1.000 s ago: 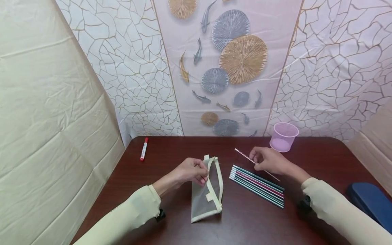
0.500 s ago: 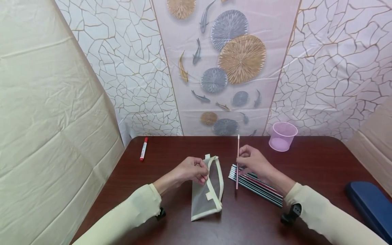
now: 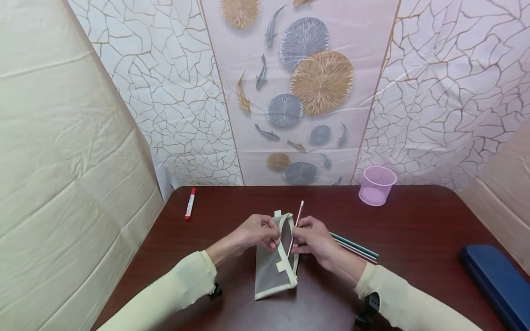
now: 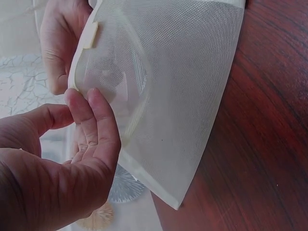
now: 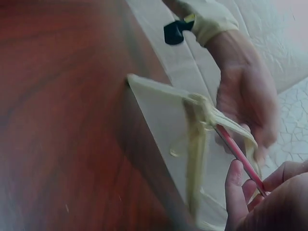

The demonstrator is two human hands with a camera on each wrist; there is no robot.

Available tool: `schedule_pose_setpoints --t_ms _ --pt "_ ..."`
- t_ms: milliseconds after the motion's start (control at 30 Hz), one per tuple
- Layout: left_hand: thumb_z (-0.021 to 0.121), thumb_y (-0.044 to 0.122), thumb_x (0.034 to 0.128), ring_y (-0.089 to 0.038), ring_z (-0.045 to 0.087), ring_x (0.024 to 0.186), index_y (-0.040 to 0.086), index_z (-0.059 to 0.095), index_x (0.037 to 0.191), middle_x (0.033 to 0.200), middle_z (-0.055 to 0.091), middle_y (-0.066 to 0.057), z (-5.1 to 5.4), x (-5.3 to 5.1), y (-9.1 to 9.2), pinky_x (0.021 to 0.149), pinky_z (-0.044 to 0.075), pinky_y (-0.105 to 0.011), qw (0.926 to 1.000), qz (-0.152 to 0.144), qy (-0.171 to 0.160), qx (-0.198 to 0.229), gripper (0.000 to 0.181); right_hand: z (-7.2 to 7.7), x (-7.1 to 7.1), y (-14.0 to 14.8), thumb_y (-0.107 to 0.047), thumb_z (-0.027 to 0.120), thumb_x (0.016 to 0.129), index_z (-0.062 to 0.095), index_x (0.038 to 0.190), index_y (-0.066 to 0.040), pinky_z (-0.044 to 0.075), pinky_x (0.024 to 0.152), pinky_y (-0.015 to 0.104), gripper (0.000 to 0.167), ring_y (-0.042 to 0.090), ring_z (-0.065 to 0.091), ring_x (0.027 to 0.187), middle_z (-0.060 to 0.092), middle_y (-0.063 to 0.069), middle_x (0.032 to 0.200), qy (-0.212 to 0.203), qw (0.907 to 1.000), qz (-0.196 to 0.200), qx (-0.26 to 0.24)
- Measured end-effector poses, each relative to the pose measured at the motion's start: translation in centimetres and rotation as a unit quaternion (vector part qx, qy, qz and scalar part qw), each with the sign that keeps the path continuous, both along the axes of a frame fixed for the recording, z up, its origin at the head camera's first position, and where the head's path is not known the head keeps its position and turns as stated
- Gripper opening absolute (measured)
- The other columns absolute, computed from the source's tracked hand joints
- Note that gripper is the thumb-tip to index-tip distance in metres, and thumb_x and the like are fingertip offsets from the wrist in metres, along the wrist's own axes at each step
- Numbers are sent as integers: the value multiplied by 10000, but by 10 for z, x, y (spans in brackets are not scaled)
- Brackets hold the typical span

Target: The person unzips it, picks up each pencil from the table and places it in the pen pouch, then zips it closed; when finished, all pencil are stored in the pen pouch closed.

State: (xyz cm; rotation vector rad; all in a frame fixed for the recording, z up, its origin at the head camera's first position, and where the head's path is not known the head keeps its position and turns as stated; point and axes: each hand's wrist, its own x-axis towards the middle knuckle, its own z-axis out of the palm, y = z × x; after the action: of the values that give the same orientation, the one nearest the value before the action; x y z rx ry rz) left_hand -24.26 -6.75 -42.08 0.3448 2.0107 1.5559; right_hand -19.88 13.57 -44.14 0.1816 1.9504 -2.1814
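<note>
A mesh pouch with cream edging [image 3: 269, 271] stands with its mouth spread in the middle of the table. My left hand [image 3: 258, 232] pinches the near-left edge of its mouth; in the left wrist view the left fingertips [image 4: 86, 101] hold that edge of the pouch [image 4: 178, 110]. My right hand [image 3: 316, 239] holds a pink pencil [image 3: 299, 214], eraser end up, its lower end inside the pouch's mouth. The right wrist view shows the pink pencil [image 5: 240, 156] entering the opening. Several dark green pencils [image 3: 356, 246] lie partly hidden behind my right hand and forearm.
A red-capped marker [image 3: 190, 204] lies at the back left of the table. At the back right stands a pink translucent cup [image 3: 377, 186]. A dark blue case [image 3: 492, 285] lies at the right edge.
My right hand has lifted the pink pencil from beside the others, turned it upright and moved it left into the pouch's mouth. My left hand keeps its pinch on the pouch.
</note>
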Motion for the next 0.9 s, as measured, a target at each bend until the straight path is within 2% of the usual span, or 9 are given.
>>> schedule_pose_setpoints --t_ms 167,367,533,900 --pt "632 11 978 -114 695 630 -26 645 984 763 705 -62 -1 0 0 753 683 -388 9999 116 24 -103 40 -5 5 -9 8 584 895 453 1087 -27 662 670 335 235 172 661 761 604 81 954 -185 9998 97 52" --pt "633 26 971 -113 704 657 -10 635 982 777 700 -56 -3 -1 1 735 677 -335 9996 288 39 8 38 -7 5 -13 -6 610 874 460 1135 1 663 663 346 301 158 672 754 644 66 890 -215 9985 416 279" --pt "638 26 963 -116 707 658 -11 631 987 772 701 -57 -3 0 4 719 676 -333 9996 285 68 47 45 -8 4 -13 -39 630 893 462 1150 7 661 668 351 311 147 689 751 678 69 870 -253 9963 737 355" --pt "623 31 979 -114 698 660 -1 626 994 779 715 -60 -3 0 6 747 677 -351 9992 371 120 -46 36 -8 0 -12 -21 627 922 483 1185 37 665 689 368 306 163 699 761 676 83 862 -462 9948 859 301"
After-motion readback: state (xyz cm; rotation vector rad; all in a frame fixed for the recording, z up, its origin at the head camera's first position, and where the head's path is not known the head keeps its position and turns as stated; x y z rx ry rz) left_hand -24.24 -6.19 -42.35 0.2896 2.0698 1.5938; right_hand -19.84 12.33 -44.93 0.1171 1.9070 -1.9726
